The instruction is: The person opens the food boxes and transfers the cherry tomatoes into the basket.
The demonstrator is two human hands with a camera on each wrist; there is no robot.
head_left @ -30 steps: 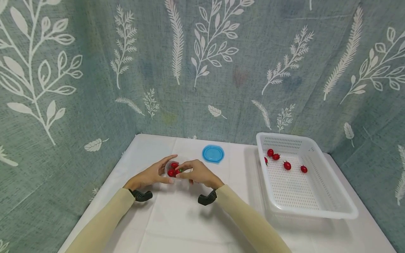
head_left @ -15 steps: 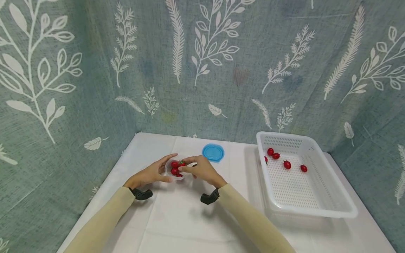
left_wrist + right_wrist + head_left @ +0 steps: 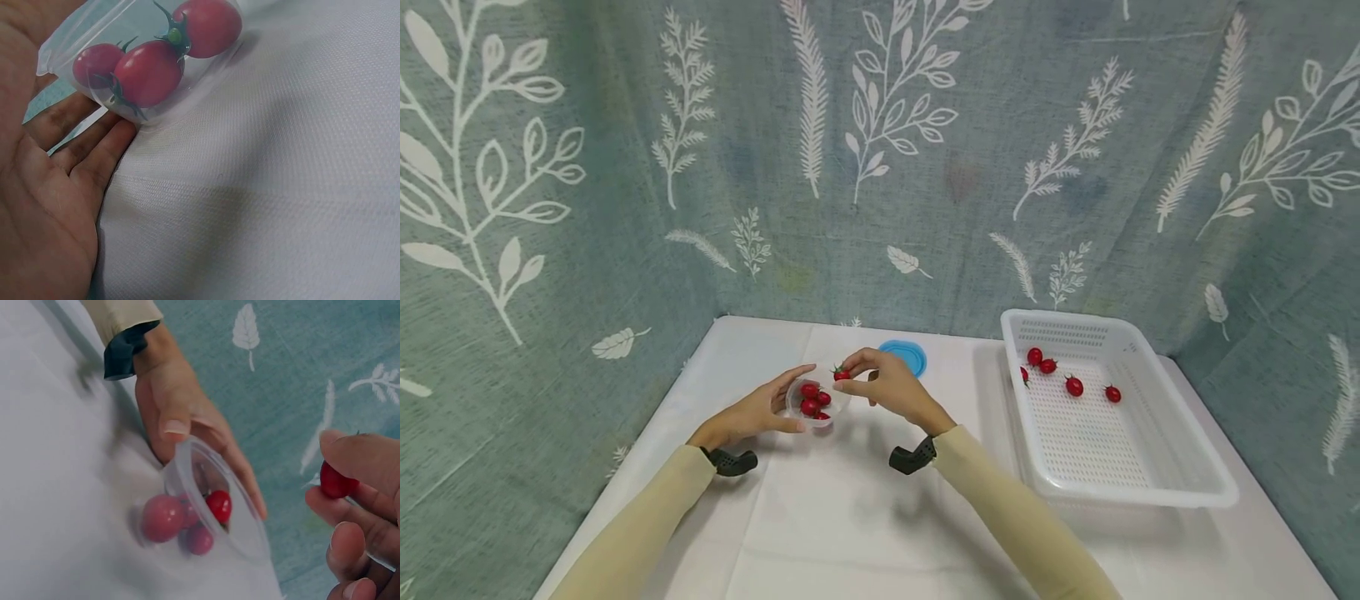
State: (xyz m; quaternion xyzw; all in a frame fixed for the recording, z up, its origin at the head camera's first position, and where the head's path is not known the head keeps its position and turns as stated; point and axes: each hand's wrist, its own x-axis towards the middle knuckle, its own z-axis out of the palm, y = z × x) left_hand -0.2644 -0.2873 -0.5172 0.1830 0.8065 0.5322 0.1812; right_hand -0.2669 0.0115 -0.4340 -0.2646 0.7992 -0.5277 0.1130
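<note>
A clear round plastic tub [image 3: 837,408] with several red cherry tomatoes [image 3: 809,407] in it is on the white-covered table. My left hand [image 3: 760,412] holds the tub from the left, thumb near its rim and fingers round the far side. In the left wrist view, fingertips [image 3: 120,134] reach the tub's wall. Just above and right of the rim, my right hand [image 3: 895,387] pinches one cherry tomato [image 3: 336,481] between thumb and fingers. Its green stem end points up in the head view.
Behind my right hand lies a blue plastic lid [image 3: 912,353], partly covered by it. A white perforated basket [image 3: 1138,493] with several loose cherry tomatoes [image 3: 1074,386] stands at the right. Leaf-patterned grey-green cloth [image 3: 910,217] hangs behind and at both sides.
My right hand has moved up and right from inside the tub to beyond its rim, with the tomato between its fingers. The left hand stays at the tub.
</note>
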